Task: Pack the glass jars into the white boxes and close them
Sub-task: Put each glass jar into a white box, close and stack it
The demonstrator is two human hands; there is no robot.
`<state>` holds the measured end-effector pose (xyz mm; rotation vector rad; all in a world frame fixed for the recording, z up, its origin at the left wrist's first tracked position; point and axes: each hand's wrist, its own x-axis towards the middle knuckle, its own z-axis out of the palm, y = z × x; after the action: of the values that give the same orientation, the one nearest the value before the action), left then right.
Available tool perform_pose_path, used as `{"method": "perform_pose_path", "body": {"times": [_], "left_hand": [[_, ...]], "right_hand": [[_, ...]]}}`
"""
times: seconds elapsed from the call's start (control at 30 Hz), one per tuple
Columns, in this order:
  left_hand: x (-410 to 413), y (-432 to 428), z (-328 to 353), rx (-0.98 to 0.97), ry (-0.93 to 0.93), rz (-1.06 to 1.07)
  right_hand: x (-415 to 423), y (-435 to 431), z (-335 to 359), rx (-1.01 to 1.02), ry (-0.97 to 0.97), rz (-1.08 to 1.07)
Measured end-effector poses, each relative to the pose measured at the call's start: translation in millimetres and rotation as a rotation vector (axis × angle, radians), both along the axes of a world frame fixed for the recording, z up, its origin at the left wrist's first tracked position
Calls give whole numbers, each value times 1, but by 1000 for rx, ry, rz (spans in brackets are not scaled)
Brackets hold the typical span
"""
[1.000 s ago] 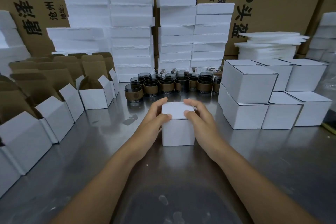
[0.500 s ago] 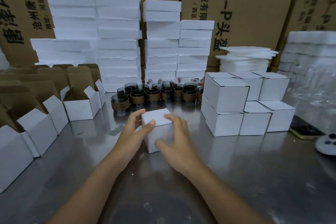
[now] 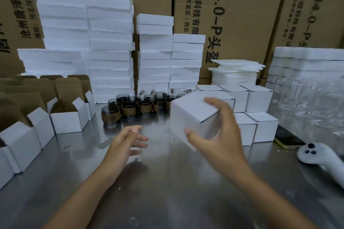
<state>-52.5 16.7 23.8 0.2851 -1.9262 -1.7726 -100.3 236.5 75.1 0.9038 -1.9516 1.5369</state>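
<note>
Box (image 3: 191,113), closed, gripped off the tabletop (image 3: 167,182) by right hand (image 3: 221,135), left hand (image 3: 126,139) loose and empty; likely bound for the closed stack (image 3: 260,98) toward the right edge, needing square, gentle placement.

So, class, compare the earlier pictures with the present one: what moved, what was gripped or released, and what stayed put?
The closed white cardboard box left the shiny metal table, lifted rightward toward the stacked closed white boxes in the grip of the right hand. The left hand let go and hovers open. The brown-banded glass jars and open white boxes stayed put.
</note>
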Motion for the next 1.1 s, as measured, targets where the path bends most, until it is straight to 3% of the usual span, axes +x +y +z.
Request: {"method": "perform_pose_path", "body": {"times": [0.27,0.47,0.7,0.87,1.1], "left_hand": [[2,4,-2,-53,-13,78],[1,5,-3,-105,-37,87],[0,4,-2,-108,-32,87],[-3,3,-2,-107,-25,83],[-6,1,-6,-131,-33,73]], "right_hand": [[-71,79,54,-276,14,-362],[-120,103,37,-179,-129,-492],[-144,99,4,-153,-304,-354],[-148,83,6,-94,-261,-351],[-145,83,1,142,-220,-353]]}}
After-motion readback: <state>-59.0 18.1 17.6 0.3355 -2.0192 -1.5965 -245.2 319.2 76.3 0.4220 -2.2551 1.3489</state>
